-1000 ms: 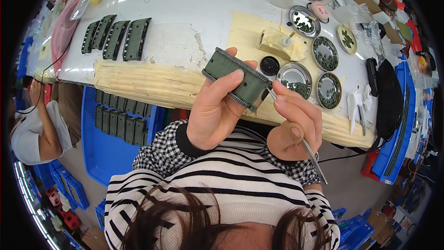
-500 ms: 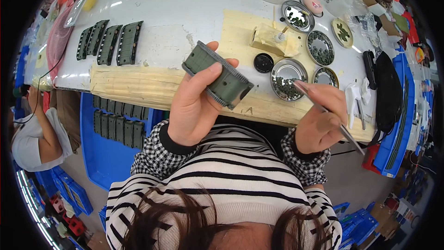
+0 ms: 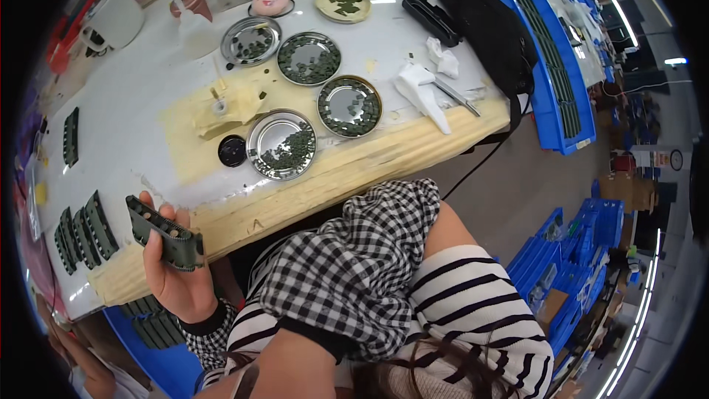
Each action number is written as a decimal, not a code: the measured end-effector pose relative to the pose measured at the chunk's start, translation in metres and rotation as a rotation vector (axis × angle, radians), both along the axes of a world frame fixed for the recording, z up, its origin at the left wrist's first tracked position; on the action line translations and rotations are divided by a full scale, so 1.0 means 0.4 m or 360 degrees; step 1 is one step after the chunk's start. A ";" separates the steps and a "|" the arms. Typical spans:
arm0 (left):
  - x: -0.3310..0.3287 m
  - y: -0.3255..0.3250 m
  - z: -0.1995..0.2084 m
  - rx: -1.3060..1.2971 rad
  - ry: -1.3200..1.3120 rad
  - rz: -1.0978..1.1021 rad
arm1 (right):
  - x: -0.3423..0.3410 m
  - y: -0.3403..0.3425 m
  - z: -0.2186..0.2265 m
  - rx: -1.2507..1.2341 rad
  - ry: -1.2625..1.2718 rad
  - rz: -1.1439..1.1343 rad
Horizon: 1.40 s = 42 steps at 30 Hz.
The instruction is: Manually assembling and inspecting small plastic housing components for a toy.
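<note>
My left hand (image 3: 185,284) grips a dark green curved piece (image 3: 177,250) by its edges, over the table's front edge at the left. The piece is tilted, showing a toothed rim and several small brownish round spots along one side. My right arm is bent back toward me in a checked sleeve. The right hand (image 3: 288,369) is at the lower edge, very close, its fingers mostly out of sight. A dark narrow strip of the tweezers (image 3: 247,382) lies against it. Left of the held piece, several similar curved pieces (image 3: 99,229) stand in a row.
Steel dishes of small green bits, including a near one (image 3: 256,166), stand mid-table beside a round black lid (image 3: 232,151). A white rag (image 3: 419,92) and metal tool (image 3: 456,96) lie at right, near a black bag (image 3: 487,37). A blue crate (image 3: 159,366) sits below the table.
The view has turned to the right. My right hand has drawn back from the dish toward me with the tweezers. My left hand has tilted the green piece, so another side shows.
</note>
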<state>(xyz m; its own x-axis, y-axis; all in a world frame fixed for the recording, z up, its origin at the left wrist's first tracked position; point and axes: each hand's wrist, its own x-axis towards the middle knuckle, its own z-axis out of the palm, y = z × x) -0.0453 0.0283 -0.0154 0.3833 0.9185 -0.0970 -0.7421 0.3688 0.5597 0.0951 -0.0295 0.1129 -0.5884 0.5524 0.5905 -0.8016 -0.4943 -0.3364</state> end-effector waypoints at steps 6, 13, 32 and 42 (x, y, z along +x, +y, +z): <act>-0.014 0.005 -0.004 0.0020 0.0087 0.0085 | -0.013 0.000 0.005 0.0040 0.0134 0.0048; 0.008 -0.009 0.001 0.0058 0.0008 -0.0020 | -0.010 -0.004 -0.001 0.0059 0.0148 0.0026; -0.012 -0.022 0.020 0.0013 0.0163 0.0002 | 0.115 0.029 -0.127 0.0302 -0.0502 0.0128; 0.049 -0.017 0.050 0.0051 0.0577 -0.0070 | 0.315 0.016 -0.296 0.0742 -0.2746 -0.2504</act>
